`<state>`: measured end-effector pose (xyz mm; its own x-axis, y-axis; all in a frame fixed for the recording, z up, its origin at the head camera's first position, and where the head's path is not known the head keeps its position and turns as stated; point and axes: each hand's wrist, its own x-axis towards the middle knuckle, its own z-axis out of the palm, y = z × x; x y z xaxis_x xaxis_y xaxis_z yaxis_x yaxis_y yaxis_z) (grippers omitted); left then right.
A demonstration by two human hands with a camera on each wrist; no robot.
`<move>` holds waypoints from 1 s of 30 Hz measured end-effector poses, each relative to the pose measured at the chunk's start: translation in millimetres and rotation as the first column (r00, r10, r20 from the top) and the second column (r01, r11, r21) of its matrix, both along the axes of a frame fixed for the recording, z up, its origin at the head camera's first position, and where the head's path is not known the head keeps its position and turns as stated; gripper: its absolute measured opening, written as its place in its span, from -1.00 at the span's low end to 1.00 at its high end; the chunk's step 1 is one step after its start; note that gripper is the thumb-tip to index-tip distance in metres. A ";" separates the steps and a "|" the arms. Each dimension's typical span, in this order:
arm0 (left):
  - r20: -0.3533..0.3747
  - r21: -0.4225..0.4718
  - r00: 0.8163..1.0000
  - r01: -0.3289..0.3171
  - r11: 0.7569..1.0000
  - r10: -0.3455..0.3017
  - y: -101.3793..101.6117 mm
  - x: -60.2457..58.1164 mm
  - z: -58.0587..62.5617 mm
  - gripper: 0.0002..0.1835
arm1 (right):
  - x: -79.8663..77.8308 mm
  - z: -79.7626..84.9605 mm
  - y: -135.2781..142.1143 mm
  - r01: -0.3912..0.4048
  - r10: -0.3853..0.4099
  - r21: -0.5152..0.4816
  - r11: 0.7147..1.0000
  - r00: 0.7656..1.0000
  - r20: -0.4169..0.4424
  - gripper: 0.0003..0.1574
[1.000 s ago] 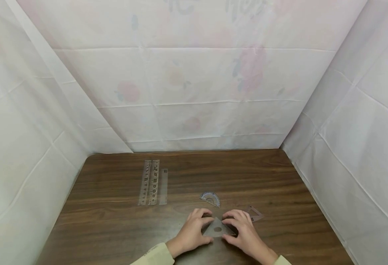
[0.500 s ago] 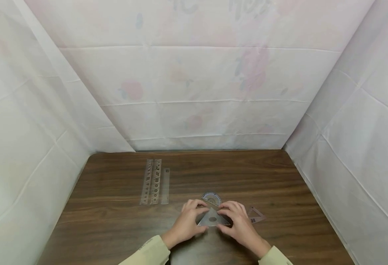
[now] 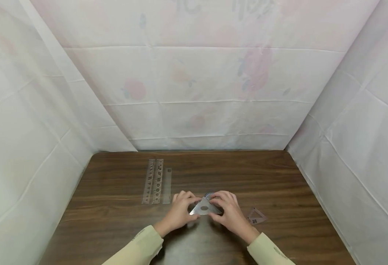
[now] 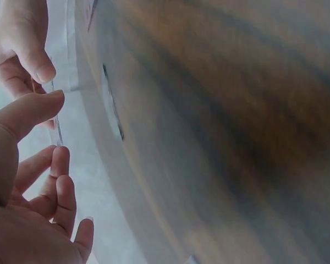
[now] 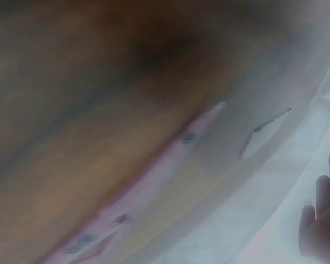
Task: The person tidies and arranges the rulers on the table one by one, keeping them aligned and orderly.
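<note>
A clear triangular set square (image 3: pixel 204 208) with an oval hole is held between my two hands in the head view. My left hand (image 3: pixel 179 211) pinches its left corner between thumb and fingers. The right corner is pinched by my right hand (image 3: pixel 228 212). In the left wrist view the set square (image 4: pixel 59 132) shows nearly edge-on, raised off the table. Just behind it in the head view is a clear protractor (image 3: pixel 209 195), partly covered by the set square and right fingers. A pinkish triangle (image 3: pixel 257 216) lies right of my right hand.
On the left lie two clear stencil rulers (image 3: pixel 149 181) (image 3: pixel 158 181) and a plain clear ruler (image 3: pixel 167 186), side by side. The brown wood-grain table (image 3: pixel 114 221) is bordered by white printed sheets (image 3: pixel 194 121) at the back and both sides.
Both hands have moved forward and slightly left with the set square, which now overlaps the protractor in view. The rulers and pinkish triangle shift only slightly with the head view.
</note>
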<state>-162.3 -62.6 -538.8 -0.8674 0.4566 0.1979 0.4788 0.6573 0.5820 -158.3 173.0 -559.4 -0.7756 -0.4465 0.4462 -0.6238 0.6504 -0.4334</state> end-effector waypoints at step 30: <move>0.080 -0.104 0.995 -0.049 0.993 0.057 -49.2 -69.1 13.0 -0.46 | -68.5 6.0 -59.9 0.068 -0.074 0.056 0.996 0.992 0.104 -0.58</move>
